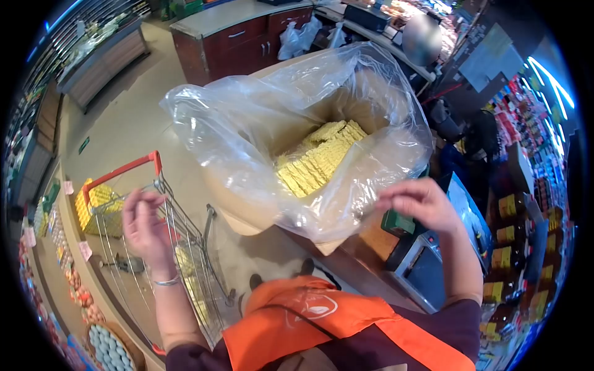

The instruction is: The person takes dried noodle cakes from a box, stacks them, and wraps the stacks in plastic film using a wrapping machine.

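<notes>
A large cardboard box [232,217] lined with a clear plastic bag [235,105] stands in front of me. Inside lie rows of yellow crinkled blocks [318,164] that look like dried noodle cakes. My left hand [146,226] hovers left of the box, over a metal shopping cart [176,210] with a red handle; its fingers are loosely bent and apart, holding nothing. To the right, my right hand [416,203] is raised beside the bag's rim, fingers half bent with nothing visible in them. Whether its fingertips touch the plastic cannot be made out.
Yellow trays [93,201] are at the far left beside a produce shelf with a basket of bluish eggs [111,349]. A scale-like device [424,266] sits at right on a counter. Bottles [507,238] fill the right shelves. A red-brown cabinet [238,43] stands behind the box.
</notes>
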`<control>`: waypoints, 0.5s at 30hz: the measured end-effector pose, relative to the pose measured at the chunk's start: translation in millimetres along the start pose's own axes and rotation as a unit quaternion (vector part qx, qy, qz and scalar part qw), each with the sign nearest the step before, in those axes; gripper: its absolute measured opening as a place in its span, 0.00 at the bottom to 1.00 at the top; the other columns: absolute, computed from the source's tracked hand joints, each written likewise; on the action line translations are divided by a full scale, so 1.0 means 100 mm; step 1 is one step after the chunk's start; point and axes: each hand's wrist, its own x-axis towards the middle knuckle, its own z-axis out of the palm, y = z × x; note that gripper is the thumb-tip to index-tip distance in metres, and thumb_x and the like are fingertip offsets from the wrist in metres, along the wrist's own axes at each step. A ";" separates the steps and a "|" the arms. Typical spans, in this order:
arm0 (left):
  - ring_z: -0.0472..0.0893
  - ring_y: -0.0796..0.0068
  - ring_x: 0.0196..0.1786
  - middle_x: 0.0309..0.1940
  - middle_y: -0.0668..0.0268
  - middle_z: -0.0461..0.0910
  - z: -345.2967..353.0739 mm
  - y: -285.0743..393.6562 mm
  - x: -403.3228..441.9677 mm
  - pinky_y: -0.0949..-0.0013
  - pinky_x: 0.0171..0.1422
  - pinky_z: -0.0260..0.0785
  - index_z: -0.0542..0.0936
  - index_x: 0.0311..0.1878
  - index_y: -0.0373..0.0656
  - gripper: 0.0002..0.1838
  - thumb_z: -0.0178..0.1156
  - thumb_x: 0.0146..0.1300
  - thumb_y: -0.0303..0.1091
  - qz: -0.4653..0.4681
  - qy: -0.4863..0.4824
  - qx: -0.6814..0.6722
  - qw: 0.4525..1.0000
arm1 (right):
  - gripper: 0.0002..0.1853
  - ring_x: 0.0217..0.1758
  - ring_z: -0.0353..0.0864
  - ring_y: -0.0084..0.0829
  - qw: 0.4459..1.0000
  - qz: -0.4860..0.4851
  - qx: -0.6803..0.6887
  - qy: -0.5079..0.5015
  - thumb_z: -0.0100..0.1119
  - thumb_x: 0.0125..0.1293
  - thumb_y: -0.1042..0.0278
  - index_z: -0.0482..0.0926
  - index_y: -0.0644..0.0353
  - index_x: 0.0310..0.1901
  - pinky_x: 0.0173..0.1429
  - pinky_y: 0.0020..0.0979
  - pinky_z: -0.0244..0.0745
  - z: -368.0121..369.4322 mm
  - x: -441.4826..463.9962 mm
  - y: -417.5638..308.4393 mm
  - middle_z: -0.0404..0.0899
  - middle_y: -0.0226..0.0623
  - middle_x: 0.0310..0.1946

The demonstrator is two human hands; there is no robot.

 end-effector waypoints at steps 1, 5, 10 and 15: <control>0.83 0.63 0.44 0.46 0.57 0.82 0.26 0.26 0.01 0.63 0.57 0.75 0.77 0.55 0.35 0.14 0.50 0.69 0.24 0.026 -0.062 0.047 0.997 | 0.16 0.54 0.82 0.26 0.999 -0.019 0.000 0.027 0.60 0.69 0.68 0.81 0.65 0.55 0.62 0.29 0.74 0.04 0.16 0.01 0.86 0.38 0.47; 0.80 0.56 0.57 0.51 0.54 0.81 1.90 0.41 -0.36 0.55 0.65 0.70 0.77 0.55 0.35 0.17 0.60 0.63 0.27 0.194 -0.413 0.288 0.842 | 0.16 0.50 0.84 0.27 0.997 -0.059 -0.052 0.008 0.58 0.71 0.67 0.80 0.69 0.54 0.58 0.28 0.75 -0.78 0.36 0.19 0.86 0.41 0.44; 0.74 0.55 0.63 0.57 0.58 0.78 2.20 0.16 -0.71 0.54 0.67 0.65 0.79 0.58 0.39 0.24 0.67 0.58 0.36 0.118 -0.485 0.436 0.749 | 0.15 0.50 0.84 0.27 0.975 -0.100 -0.191 -0.045 0.56 0.69 0.68 0.81 0.65 0.53 0.56 0.29 0.76 -0.88 1.11 0.30 0.86 0.38 0.44; 0.79 0.59 0.46 0.50 0.57 0.80 1.96 0.14 -0.86 0.61 0.51 0.71 0.81 0.52 0.39 0.20 0.69 0.55 0.32 0.083 -0.436 0.404 0.800 | 0.15 0.49 0.84 0.39 0.939 -0.123 -0.288 -0.139 0.58 0.67 0.65 0.82 0.61 0.52 0.55 0.35 0.76 -0.69 1.73 0.52 0.85 0.43 0.44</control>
